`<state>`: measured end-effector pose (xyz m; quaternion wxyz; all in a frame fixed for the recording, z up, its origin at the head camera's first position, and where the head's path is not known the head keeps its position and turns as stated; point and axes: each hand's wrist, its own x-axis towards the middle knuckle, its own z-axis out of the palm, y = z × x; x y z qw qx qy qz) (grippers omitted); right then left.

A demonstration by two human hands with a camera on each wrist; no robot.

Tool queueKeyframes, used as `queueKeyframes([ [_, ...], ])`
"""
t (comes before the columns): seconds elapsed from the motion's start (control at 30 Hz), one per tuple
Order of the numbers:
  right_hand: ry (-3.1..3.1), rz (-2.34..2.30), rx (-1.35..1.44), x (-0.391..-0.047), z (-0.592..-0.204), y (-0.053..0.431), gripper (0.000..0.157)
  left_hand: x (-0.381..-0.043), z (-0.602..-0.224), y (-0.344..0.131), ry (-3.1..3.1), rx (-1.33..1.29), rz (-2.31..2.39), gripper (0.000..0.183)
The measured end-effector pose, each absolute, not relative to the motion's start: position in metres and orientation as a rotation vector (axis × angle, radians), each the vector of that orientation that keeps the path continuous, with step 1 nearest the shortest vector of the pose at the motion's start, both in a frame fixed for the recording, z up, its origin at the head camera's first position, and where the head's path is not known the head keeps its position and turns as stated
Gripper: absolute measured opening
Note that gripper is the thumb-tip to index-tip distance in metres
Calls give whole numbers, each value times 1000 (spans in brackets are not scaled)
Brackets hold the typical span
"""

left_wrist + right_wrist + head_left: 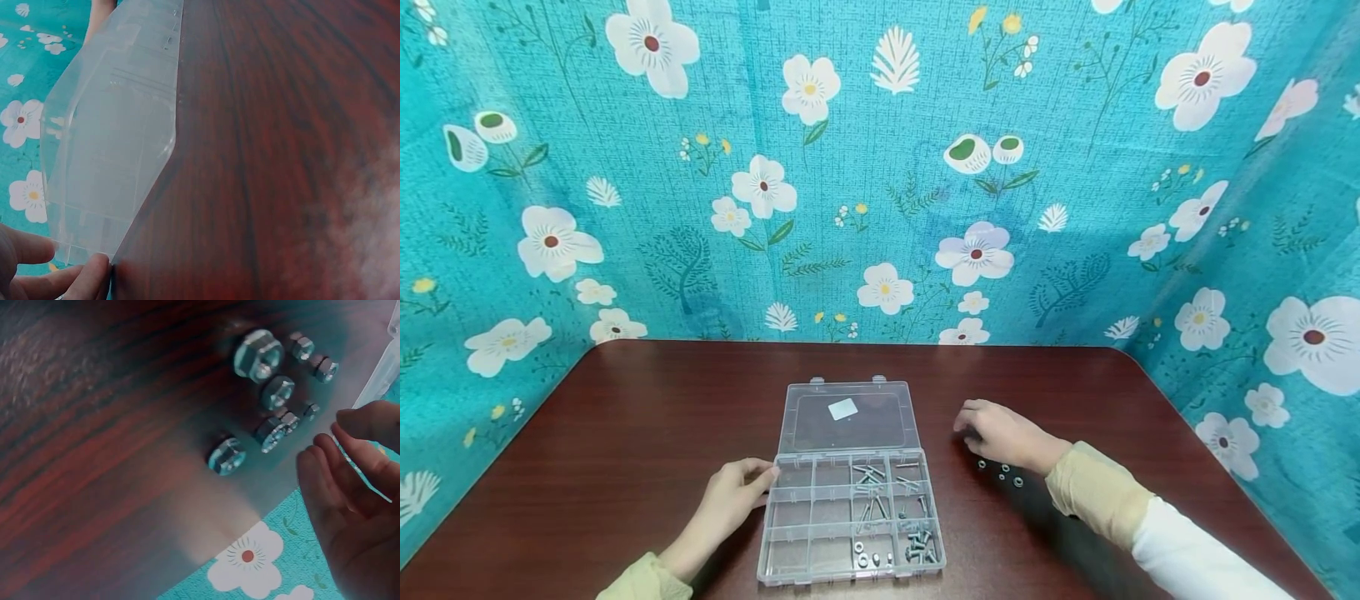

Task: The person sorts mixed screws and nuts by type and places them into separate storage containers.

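A clear compartment box lies with its lid folded back on the dark table. My left hand grips the box's left wall near the hinge, thumb at the rim and fingers against the outer side. The left wrist view shows those fingers at the box's edge. Right of the box, my right hand hovers over the table with loosely bent fingers. Several metal hex nuts lie loose beside its fingertips in the right wrist view. Nothing shows between those fingers.
Long screws fill two middle-right compartments, with short bolts in the front right one. A few nuts sit in the front row beside them. A floral curtain hangs behind the wooden table.
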<state>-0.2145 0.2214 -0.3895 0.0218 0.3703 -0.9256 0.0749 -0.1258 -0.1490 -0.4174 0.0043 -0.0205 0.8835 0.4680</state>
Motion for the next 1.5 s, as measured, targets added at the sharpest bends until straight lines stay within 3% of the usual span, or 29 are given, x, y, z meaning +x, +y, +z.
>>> queueKeyframes([
  [0.23, -3003, 350, 1078, -219, -397, 225, 10, -126, -417, -148, 2751, -71, 1483, 25],
  [0.73, -3017, 382, 1078, -220, -403, 219, 18, -126, -419, -147, 2663, -102, 1600, 25],
  [1.17, -2870, 477, 1293, -186, -387, 195, 13, -125, -418, -147, 2664, -97, 1597, 26],
  [1.5, -2517, 565, 1662, -147, -368, 151, 14, -125, -419, -147, 2664, -99, 1603, 25],
])
